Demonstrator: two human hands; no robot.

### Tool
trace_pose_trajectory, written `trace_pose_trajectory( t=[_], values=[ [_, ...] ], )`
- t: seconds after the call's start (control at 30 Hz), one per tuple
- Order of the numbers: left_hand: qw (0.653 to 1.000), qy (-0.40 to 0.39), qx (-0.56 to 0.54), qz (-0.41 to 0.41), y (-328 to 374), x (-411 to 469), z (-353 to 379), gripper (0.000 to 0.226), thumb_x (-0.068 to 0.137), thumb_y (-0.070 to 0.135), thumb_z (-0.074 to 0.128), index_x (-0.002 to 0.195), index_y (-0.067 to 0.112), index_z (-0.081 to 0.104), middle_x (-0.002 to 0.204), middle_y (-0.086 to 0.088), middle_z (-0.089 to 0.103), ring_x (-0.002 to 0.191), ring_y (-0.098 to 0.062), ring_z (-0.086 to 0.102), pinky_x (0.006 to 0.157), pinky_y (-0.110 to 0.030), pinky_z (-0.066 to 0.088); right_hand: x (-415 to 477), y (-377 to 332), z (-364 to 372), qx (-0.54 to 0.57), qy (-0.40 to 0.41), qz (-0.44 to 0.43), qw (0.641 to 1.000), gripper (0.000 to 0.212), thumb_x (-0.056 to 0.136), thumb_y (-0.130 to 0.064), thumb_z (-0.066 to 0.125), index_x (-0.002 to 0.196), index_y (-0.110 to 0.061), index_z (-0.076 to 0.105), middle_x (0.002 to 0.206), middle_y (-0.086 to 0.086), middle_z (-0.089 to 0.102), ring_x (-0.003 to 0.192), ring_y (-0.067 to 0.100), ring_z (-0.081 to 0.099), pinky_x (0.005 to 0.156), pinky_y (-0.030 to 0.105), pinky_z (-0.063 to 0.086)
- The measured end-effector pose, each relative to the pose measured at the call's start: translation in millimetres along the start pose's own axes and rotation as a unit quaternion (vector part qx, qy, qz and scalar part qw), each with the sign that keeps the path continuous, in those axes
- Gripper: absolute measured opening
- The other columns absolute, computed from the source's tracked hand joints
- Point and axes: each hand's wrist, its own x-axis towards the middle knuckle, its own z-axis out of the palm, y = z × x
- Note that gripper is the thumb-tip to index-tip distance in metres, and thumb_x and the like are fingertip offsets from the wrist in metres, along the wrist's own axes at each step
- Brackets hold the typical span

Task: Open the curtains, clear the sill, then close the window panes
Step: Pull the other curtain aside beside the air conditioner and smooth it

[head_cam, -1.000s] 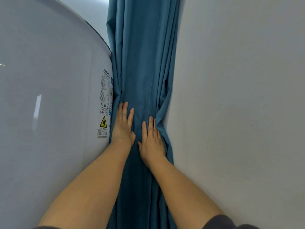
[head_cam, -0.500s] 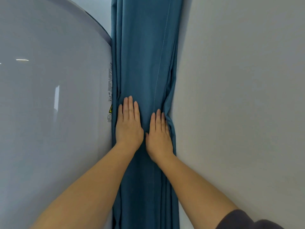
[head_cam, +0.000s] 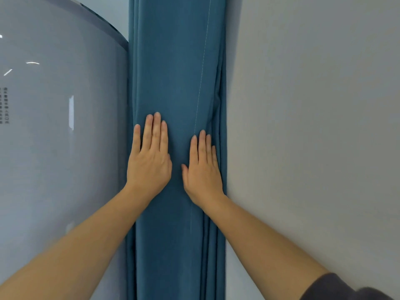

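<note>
Left hand (head_cam: 149, 167) lies flat on the blue curtain (head_cam: 177, 61) just left of the frame's centre. Its four fingers are straight, close together and pointing up, and its thumb barely shows at the palm's right edge. It grips nothing; the palm simply presses on the cloth. The right hand (head_cam: 202, 172) lies flat beside it, slightly lower and to the right, fingers likewise straight and together, thumb spread a little toward the left hand. A narrow strip of cloth shows between the two hands, so they are near but apart. The right hand's outer edge rests over the curtain's right-hand folds, just beside the wall (head_cam: 313, 126).

The curtain hangs as a gathered upright band down the middle of the frame, from the top edge to the bottom edge. Narrow folds are stacked along both its sides, with a broad smooth face between them. A thin pale stitch line (head_cam: 202, 68) runs down that face from the upper centre to the right hand's fingertips and shows again below the wrist.

A glossy white curved appliance (head_cam: 54, 159) fills the left third of the frame, its edge meeting the curtain's left folds. Small dark lettering (head_cam: 4, 105) at the far left edge is too blurred to read. The plain pale wall fills the right side. Both bare forearms rise from the lower corners, with a dark sleeve (head_cam: 337, 289) at the lower right.
</note>
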Motion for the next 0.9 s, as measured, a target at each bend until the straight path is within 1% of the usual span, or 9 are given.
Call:
trace_pose_trajectory(
  t=[0.13, 0.27, 0.43, 0.57, 0.63, 0.77, 0.83, 0.9],
  values=[
    [1.000, -0.005, 0.009, 0.008, 5, -12, -36, 0.070, 0.096, 0.026, 0.028, 0.151, -0.005, -0.003, 0.160, -0.024, -0.006, 0.149, -0.036, -0.006, 0.120, -0.053, 0.000, -22, -2, -31, -0.001, -0.012, -0.007, 1.000, 0.073, 0.099, -0.030, 0.040, 0.151, -0.003, -0.003, 0.159, 0.018, -0.012, 0.148, 0.030, -0.012, 0.120, 0.042, -0.002],
    [1.000, -0.025, 0.019, 0.002, 14, -25, -72, 0.070, 0.096, 0.026, 0.025, 0.151, -0.005, -0.006, 0.160, -0.024, -0.009, 0.149, -0.036, -0.008, 0.120, -0.053, 0.000, -45, -2, -63, -0.007, -0.029, -0.011, 0.999, 0.072, 0.099, -0.030, 0.040, 0.151, -0.004, -0.003, 0.159, 0.018, -0.012, 0.148, 0.031, -0.011, 0.121, 0.044, -0.001],
    [0.999, -0.037, 0.002, 0.001, 36, -49, -122, 0.070, 0.096, 0.024, 0.030, 0.151, -0.005, -0.003, 0.160, -0.023, -0.007, 0.149, -0.035, -0.006, 0.120, -0.054, 0.001, -82, -1, -115, 0.006, -0.046, -0.016, 0.999, 0.072, 0.099, -0.032, 0.039, 0.151, -0.003, -0.003, 0.159, 0.019, -0.012, 0.147, 0.032, -0.011, 0.120, 0.043, -0.003],
    [0.998, -0.041, -0.053, -0.015, 58, -73, -164, 0.070, 0.094, 0.019, 0.038, 0.151, -0.006, 0.006, 0.160, -0.024, 0.000, 0.149, -0.036, 0.000, 0.120, -0.055, 0.006, -113, 9, -159, 0.009, -0.066, -0.016, 0.998, 0.072, 0.100, -0.034, 0.036, 0.150, -0.003, -0.004, 0.159, 0.019, -0.014, 0.147, 0.032, -0.013, 0.120, 0.044, -0.003],
    [0.995, -0.042, -0.081, -0.033, 70, -85, -183, 0.065, 0.095, 0.016, 0.034, 0.151, -0.006, 0.008, 0.160, -0.023, 0.002, 0.149, -0.036, 0.002, 0.119, -0.056, 0.008, -124, 11, -179, 0.009, -0.071, -0.013, 0.997, 0.072, 0.100, -0.034, 0.035, 0.150, -0.003, -0.006, 0.158, 0.019, -0.015, 0.147, 0.033, -0.013, 0.121, 0.045, -0.003],
    [0.986, -0.046, -0.146, -0.072, 93, -102, -221, 0.065, 0.094, 0.024, 0.028, 0.152, 0.000, 0.012, 0.161, -0.019, 0.009, 0.150, -0.033, 0.007, 0.118, -0.056, 0.014, -143, 13, -221, -0.003, -0.059, -0.013, 0.998, 0.071, 0.099, -0.036, 0.031, 0.150, -0.003, -0.006, 0.159, 0.019, -0.012, 0.147, 0.033, -0.012, 0.121, 0.045, -0.002],
    [0.979, -0.036, -0.180, -0.091, 102, -105, -237, 0.064, 0.095, 0.025, 0.028, 0.153, 0.002, 0.013, 0.161, -0.017, 0.012, 0.150, -0.031, 0.009, 0.118, -0.056, 0.014, -154, 14, -240, -0.013, -0.053, -0.021, 0.998, 0.071, 0.097, -0.039, 0.024, 0.150, -0.003, -0.005, 0.159, 0.019, -0.011, 0.147, 0.032, -0.012, 0.120, 0.044, -0.003],
    [0.970, -0.020, -0.218, -0.105, 111, -105, -252, 0.064, 0.096, 0.027, 0.029, 0.153, 0.002, 0.014, 0.161, -0.016, 0.014, 0.150, -0.031, 0.010, 0.119, -0.055, 0.013, -164, 14, -259, -0.010, -0.038, -0.027, 0.999, 0.069, 0.096, -0.039, 0.022, 0.151, -0.002, -0.001, 0.160, 0.019, -0.006, 0.148, 0.032, -0.008, 0.121, 0.043, -0.001]
  ],
)
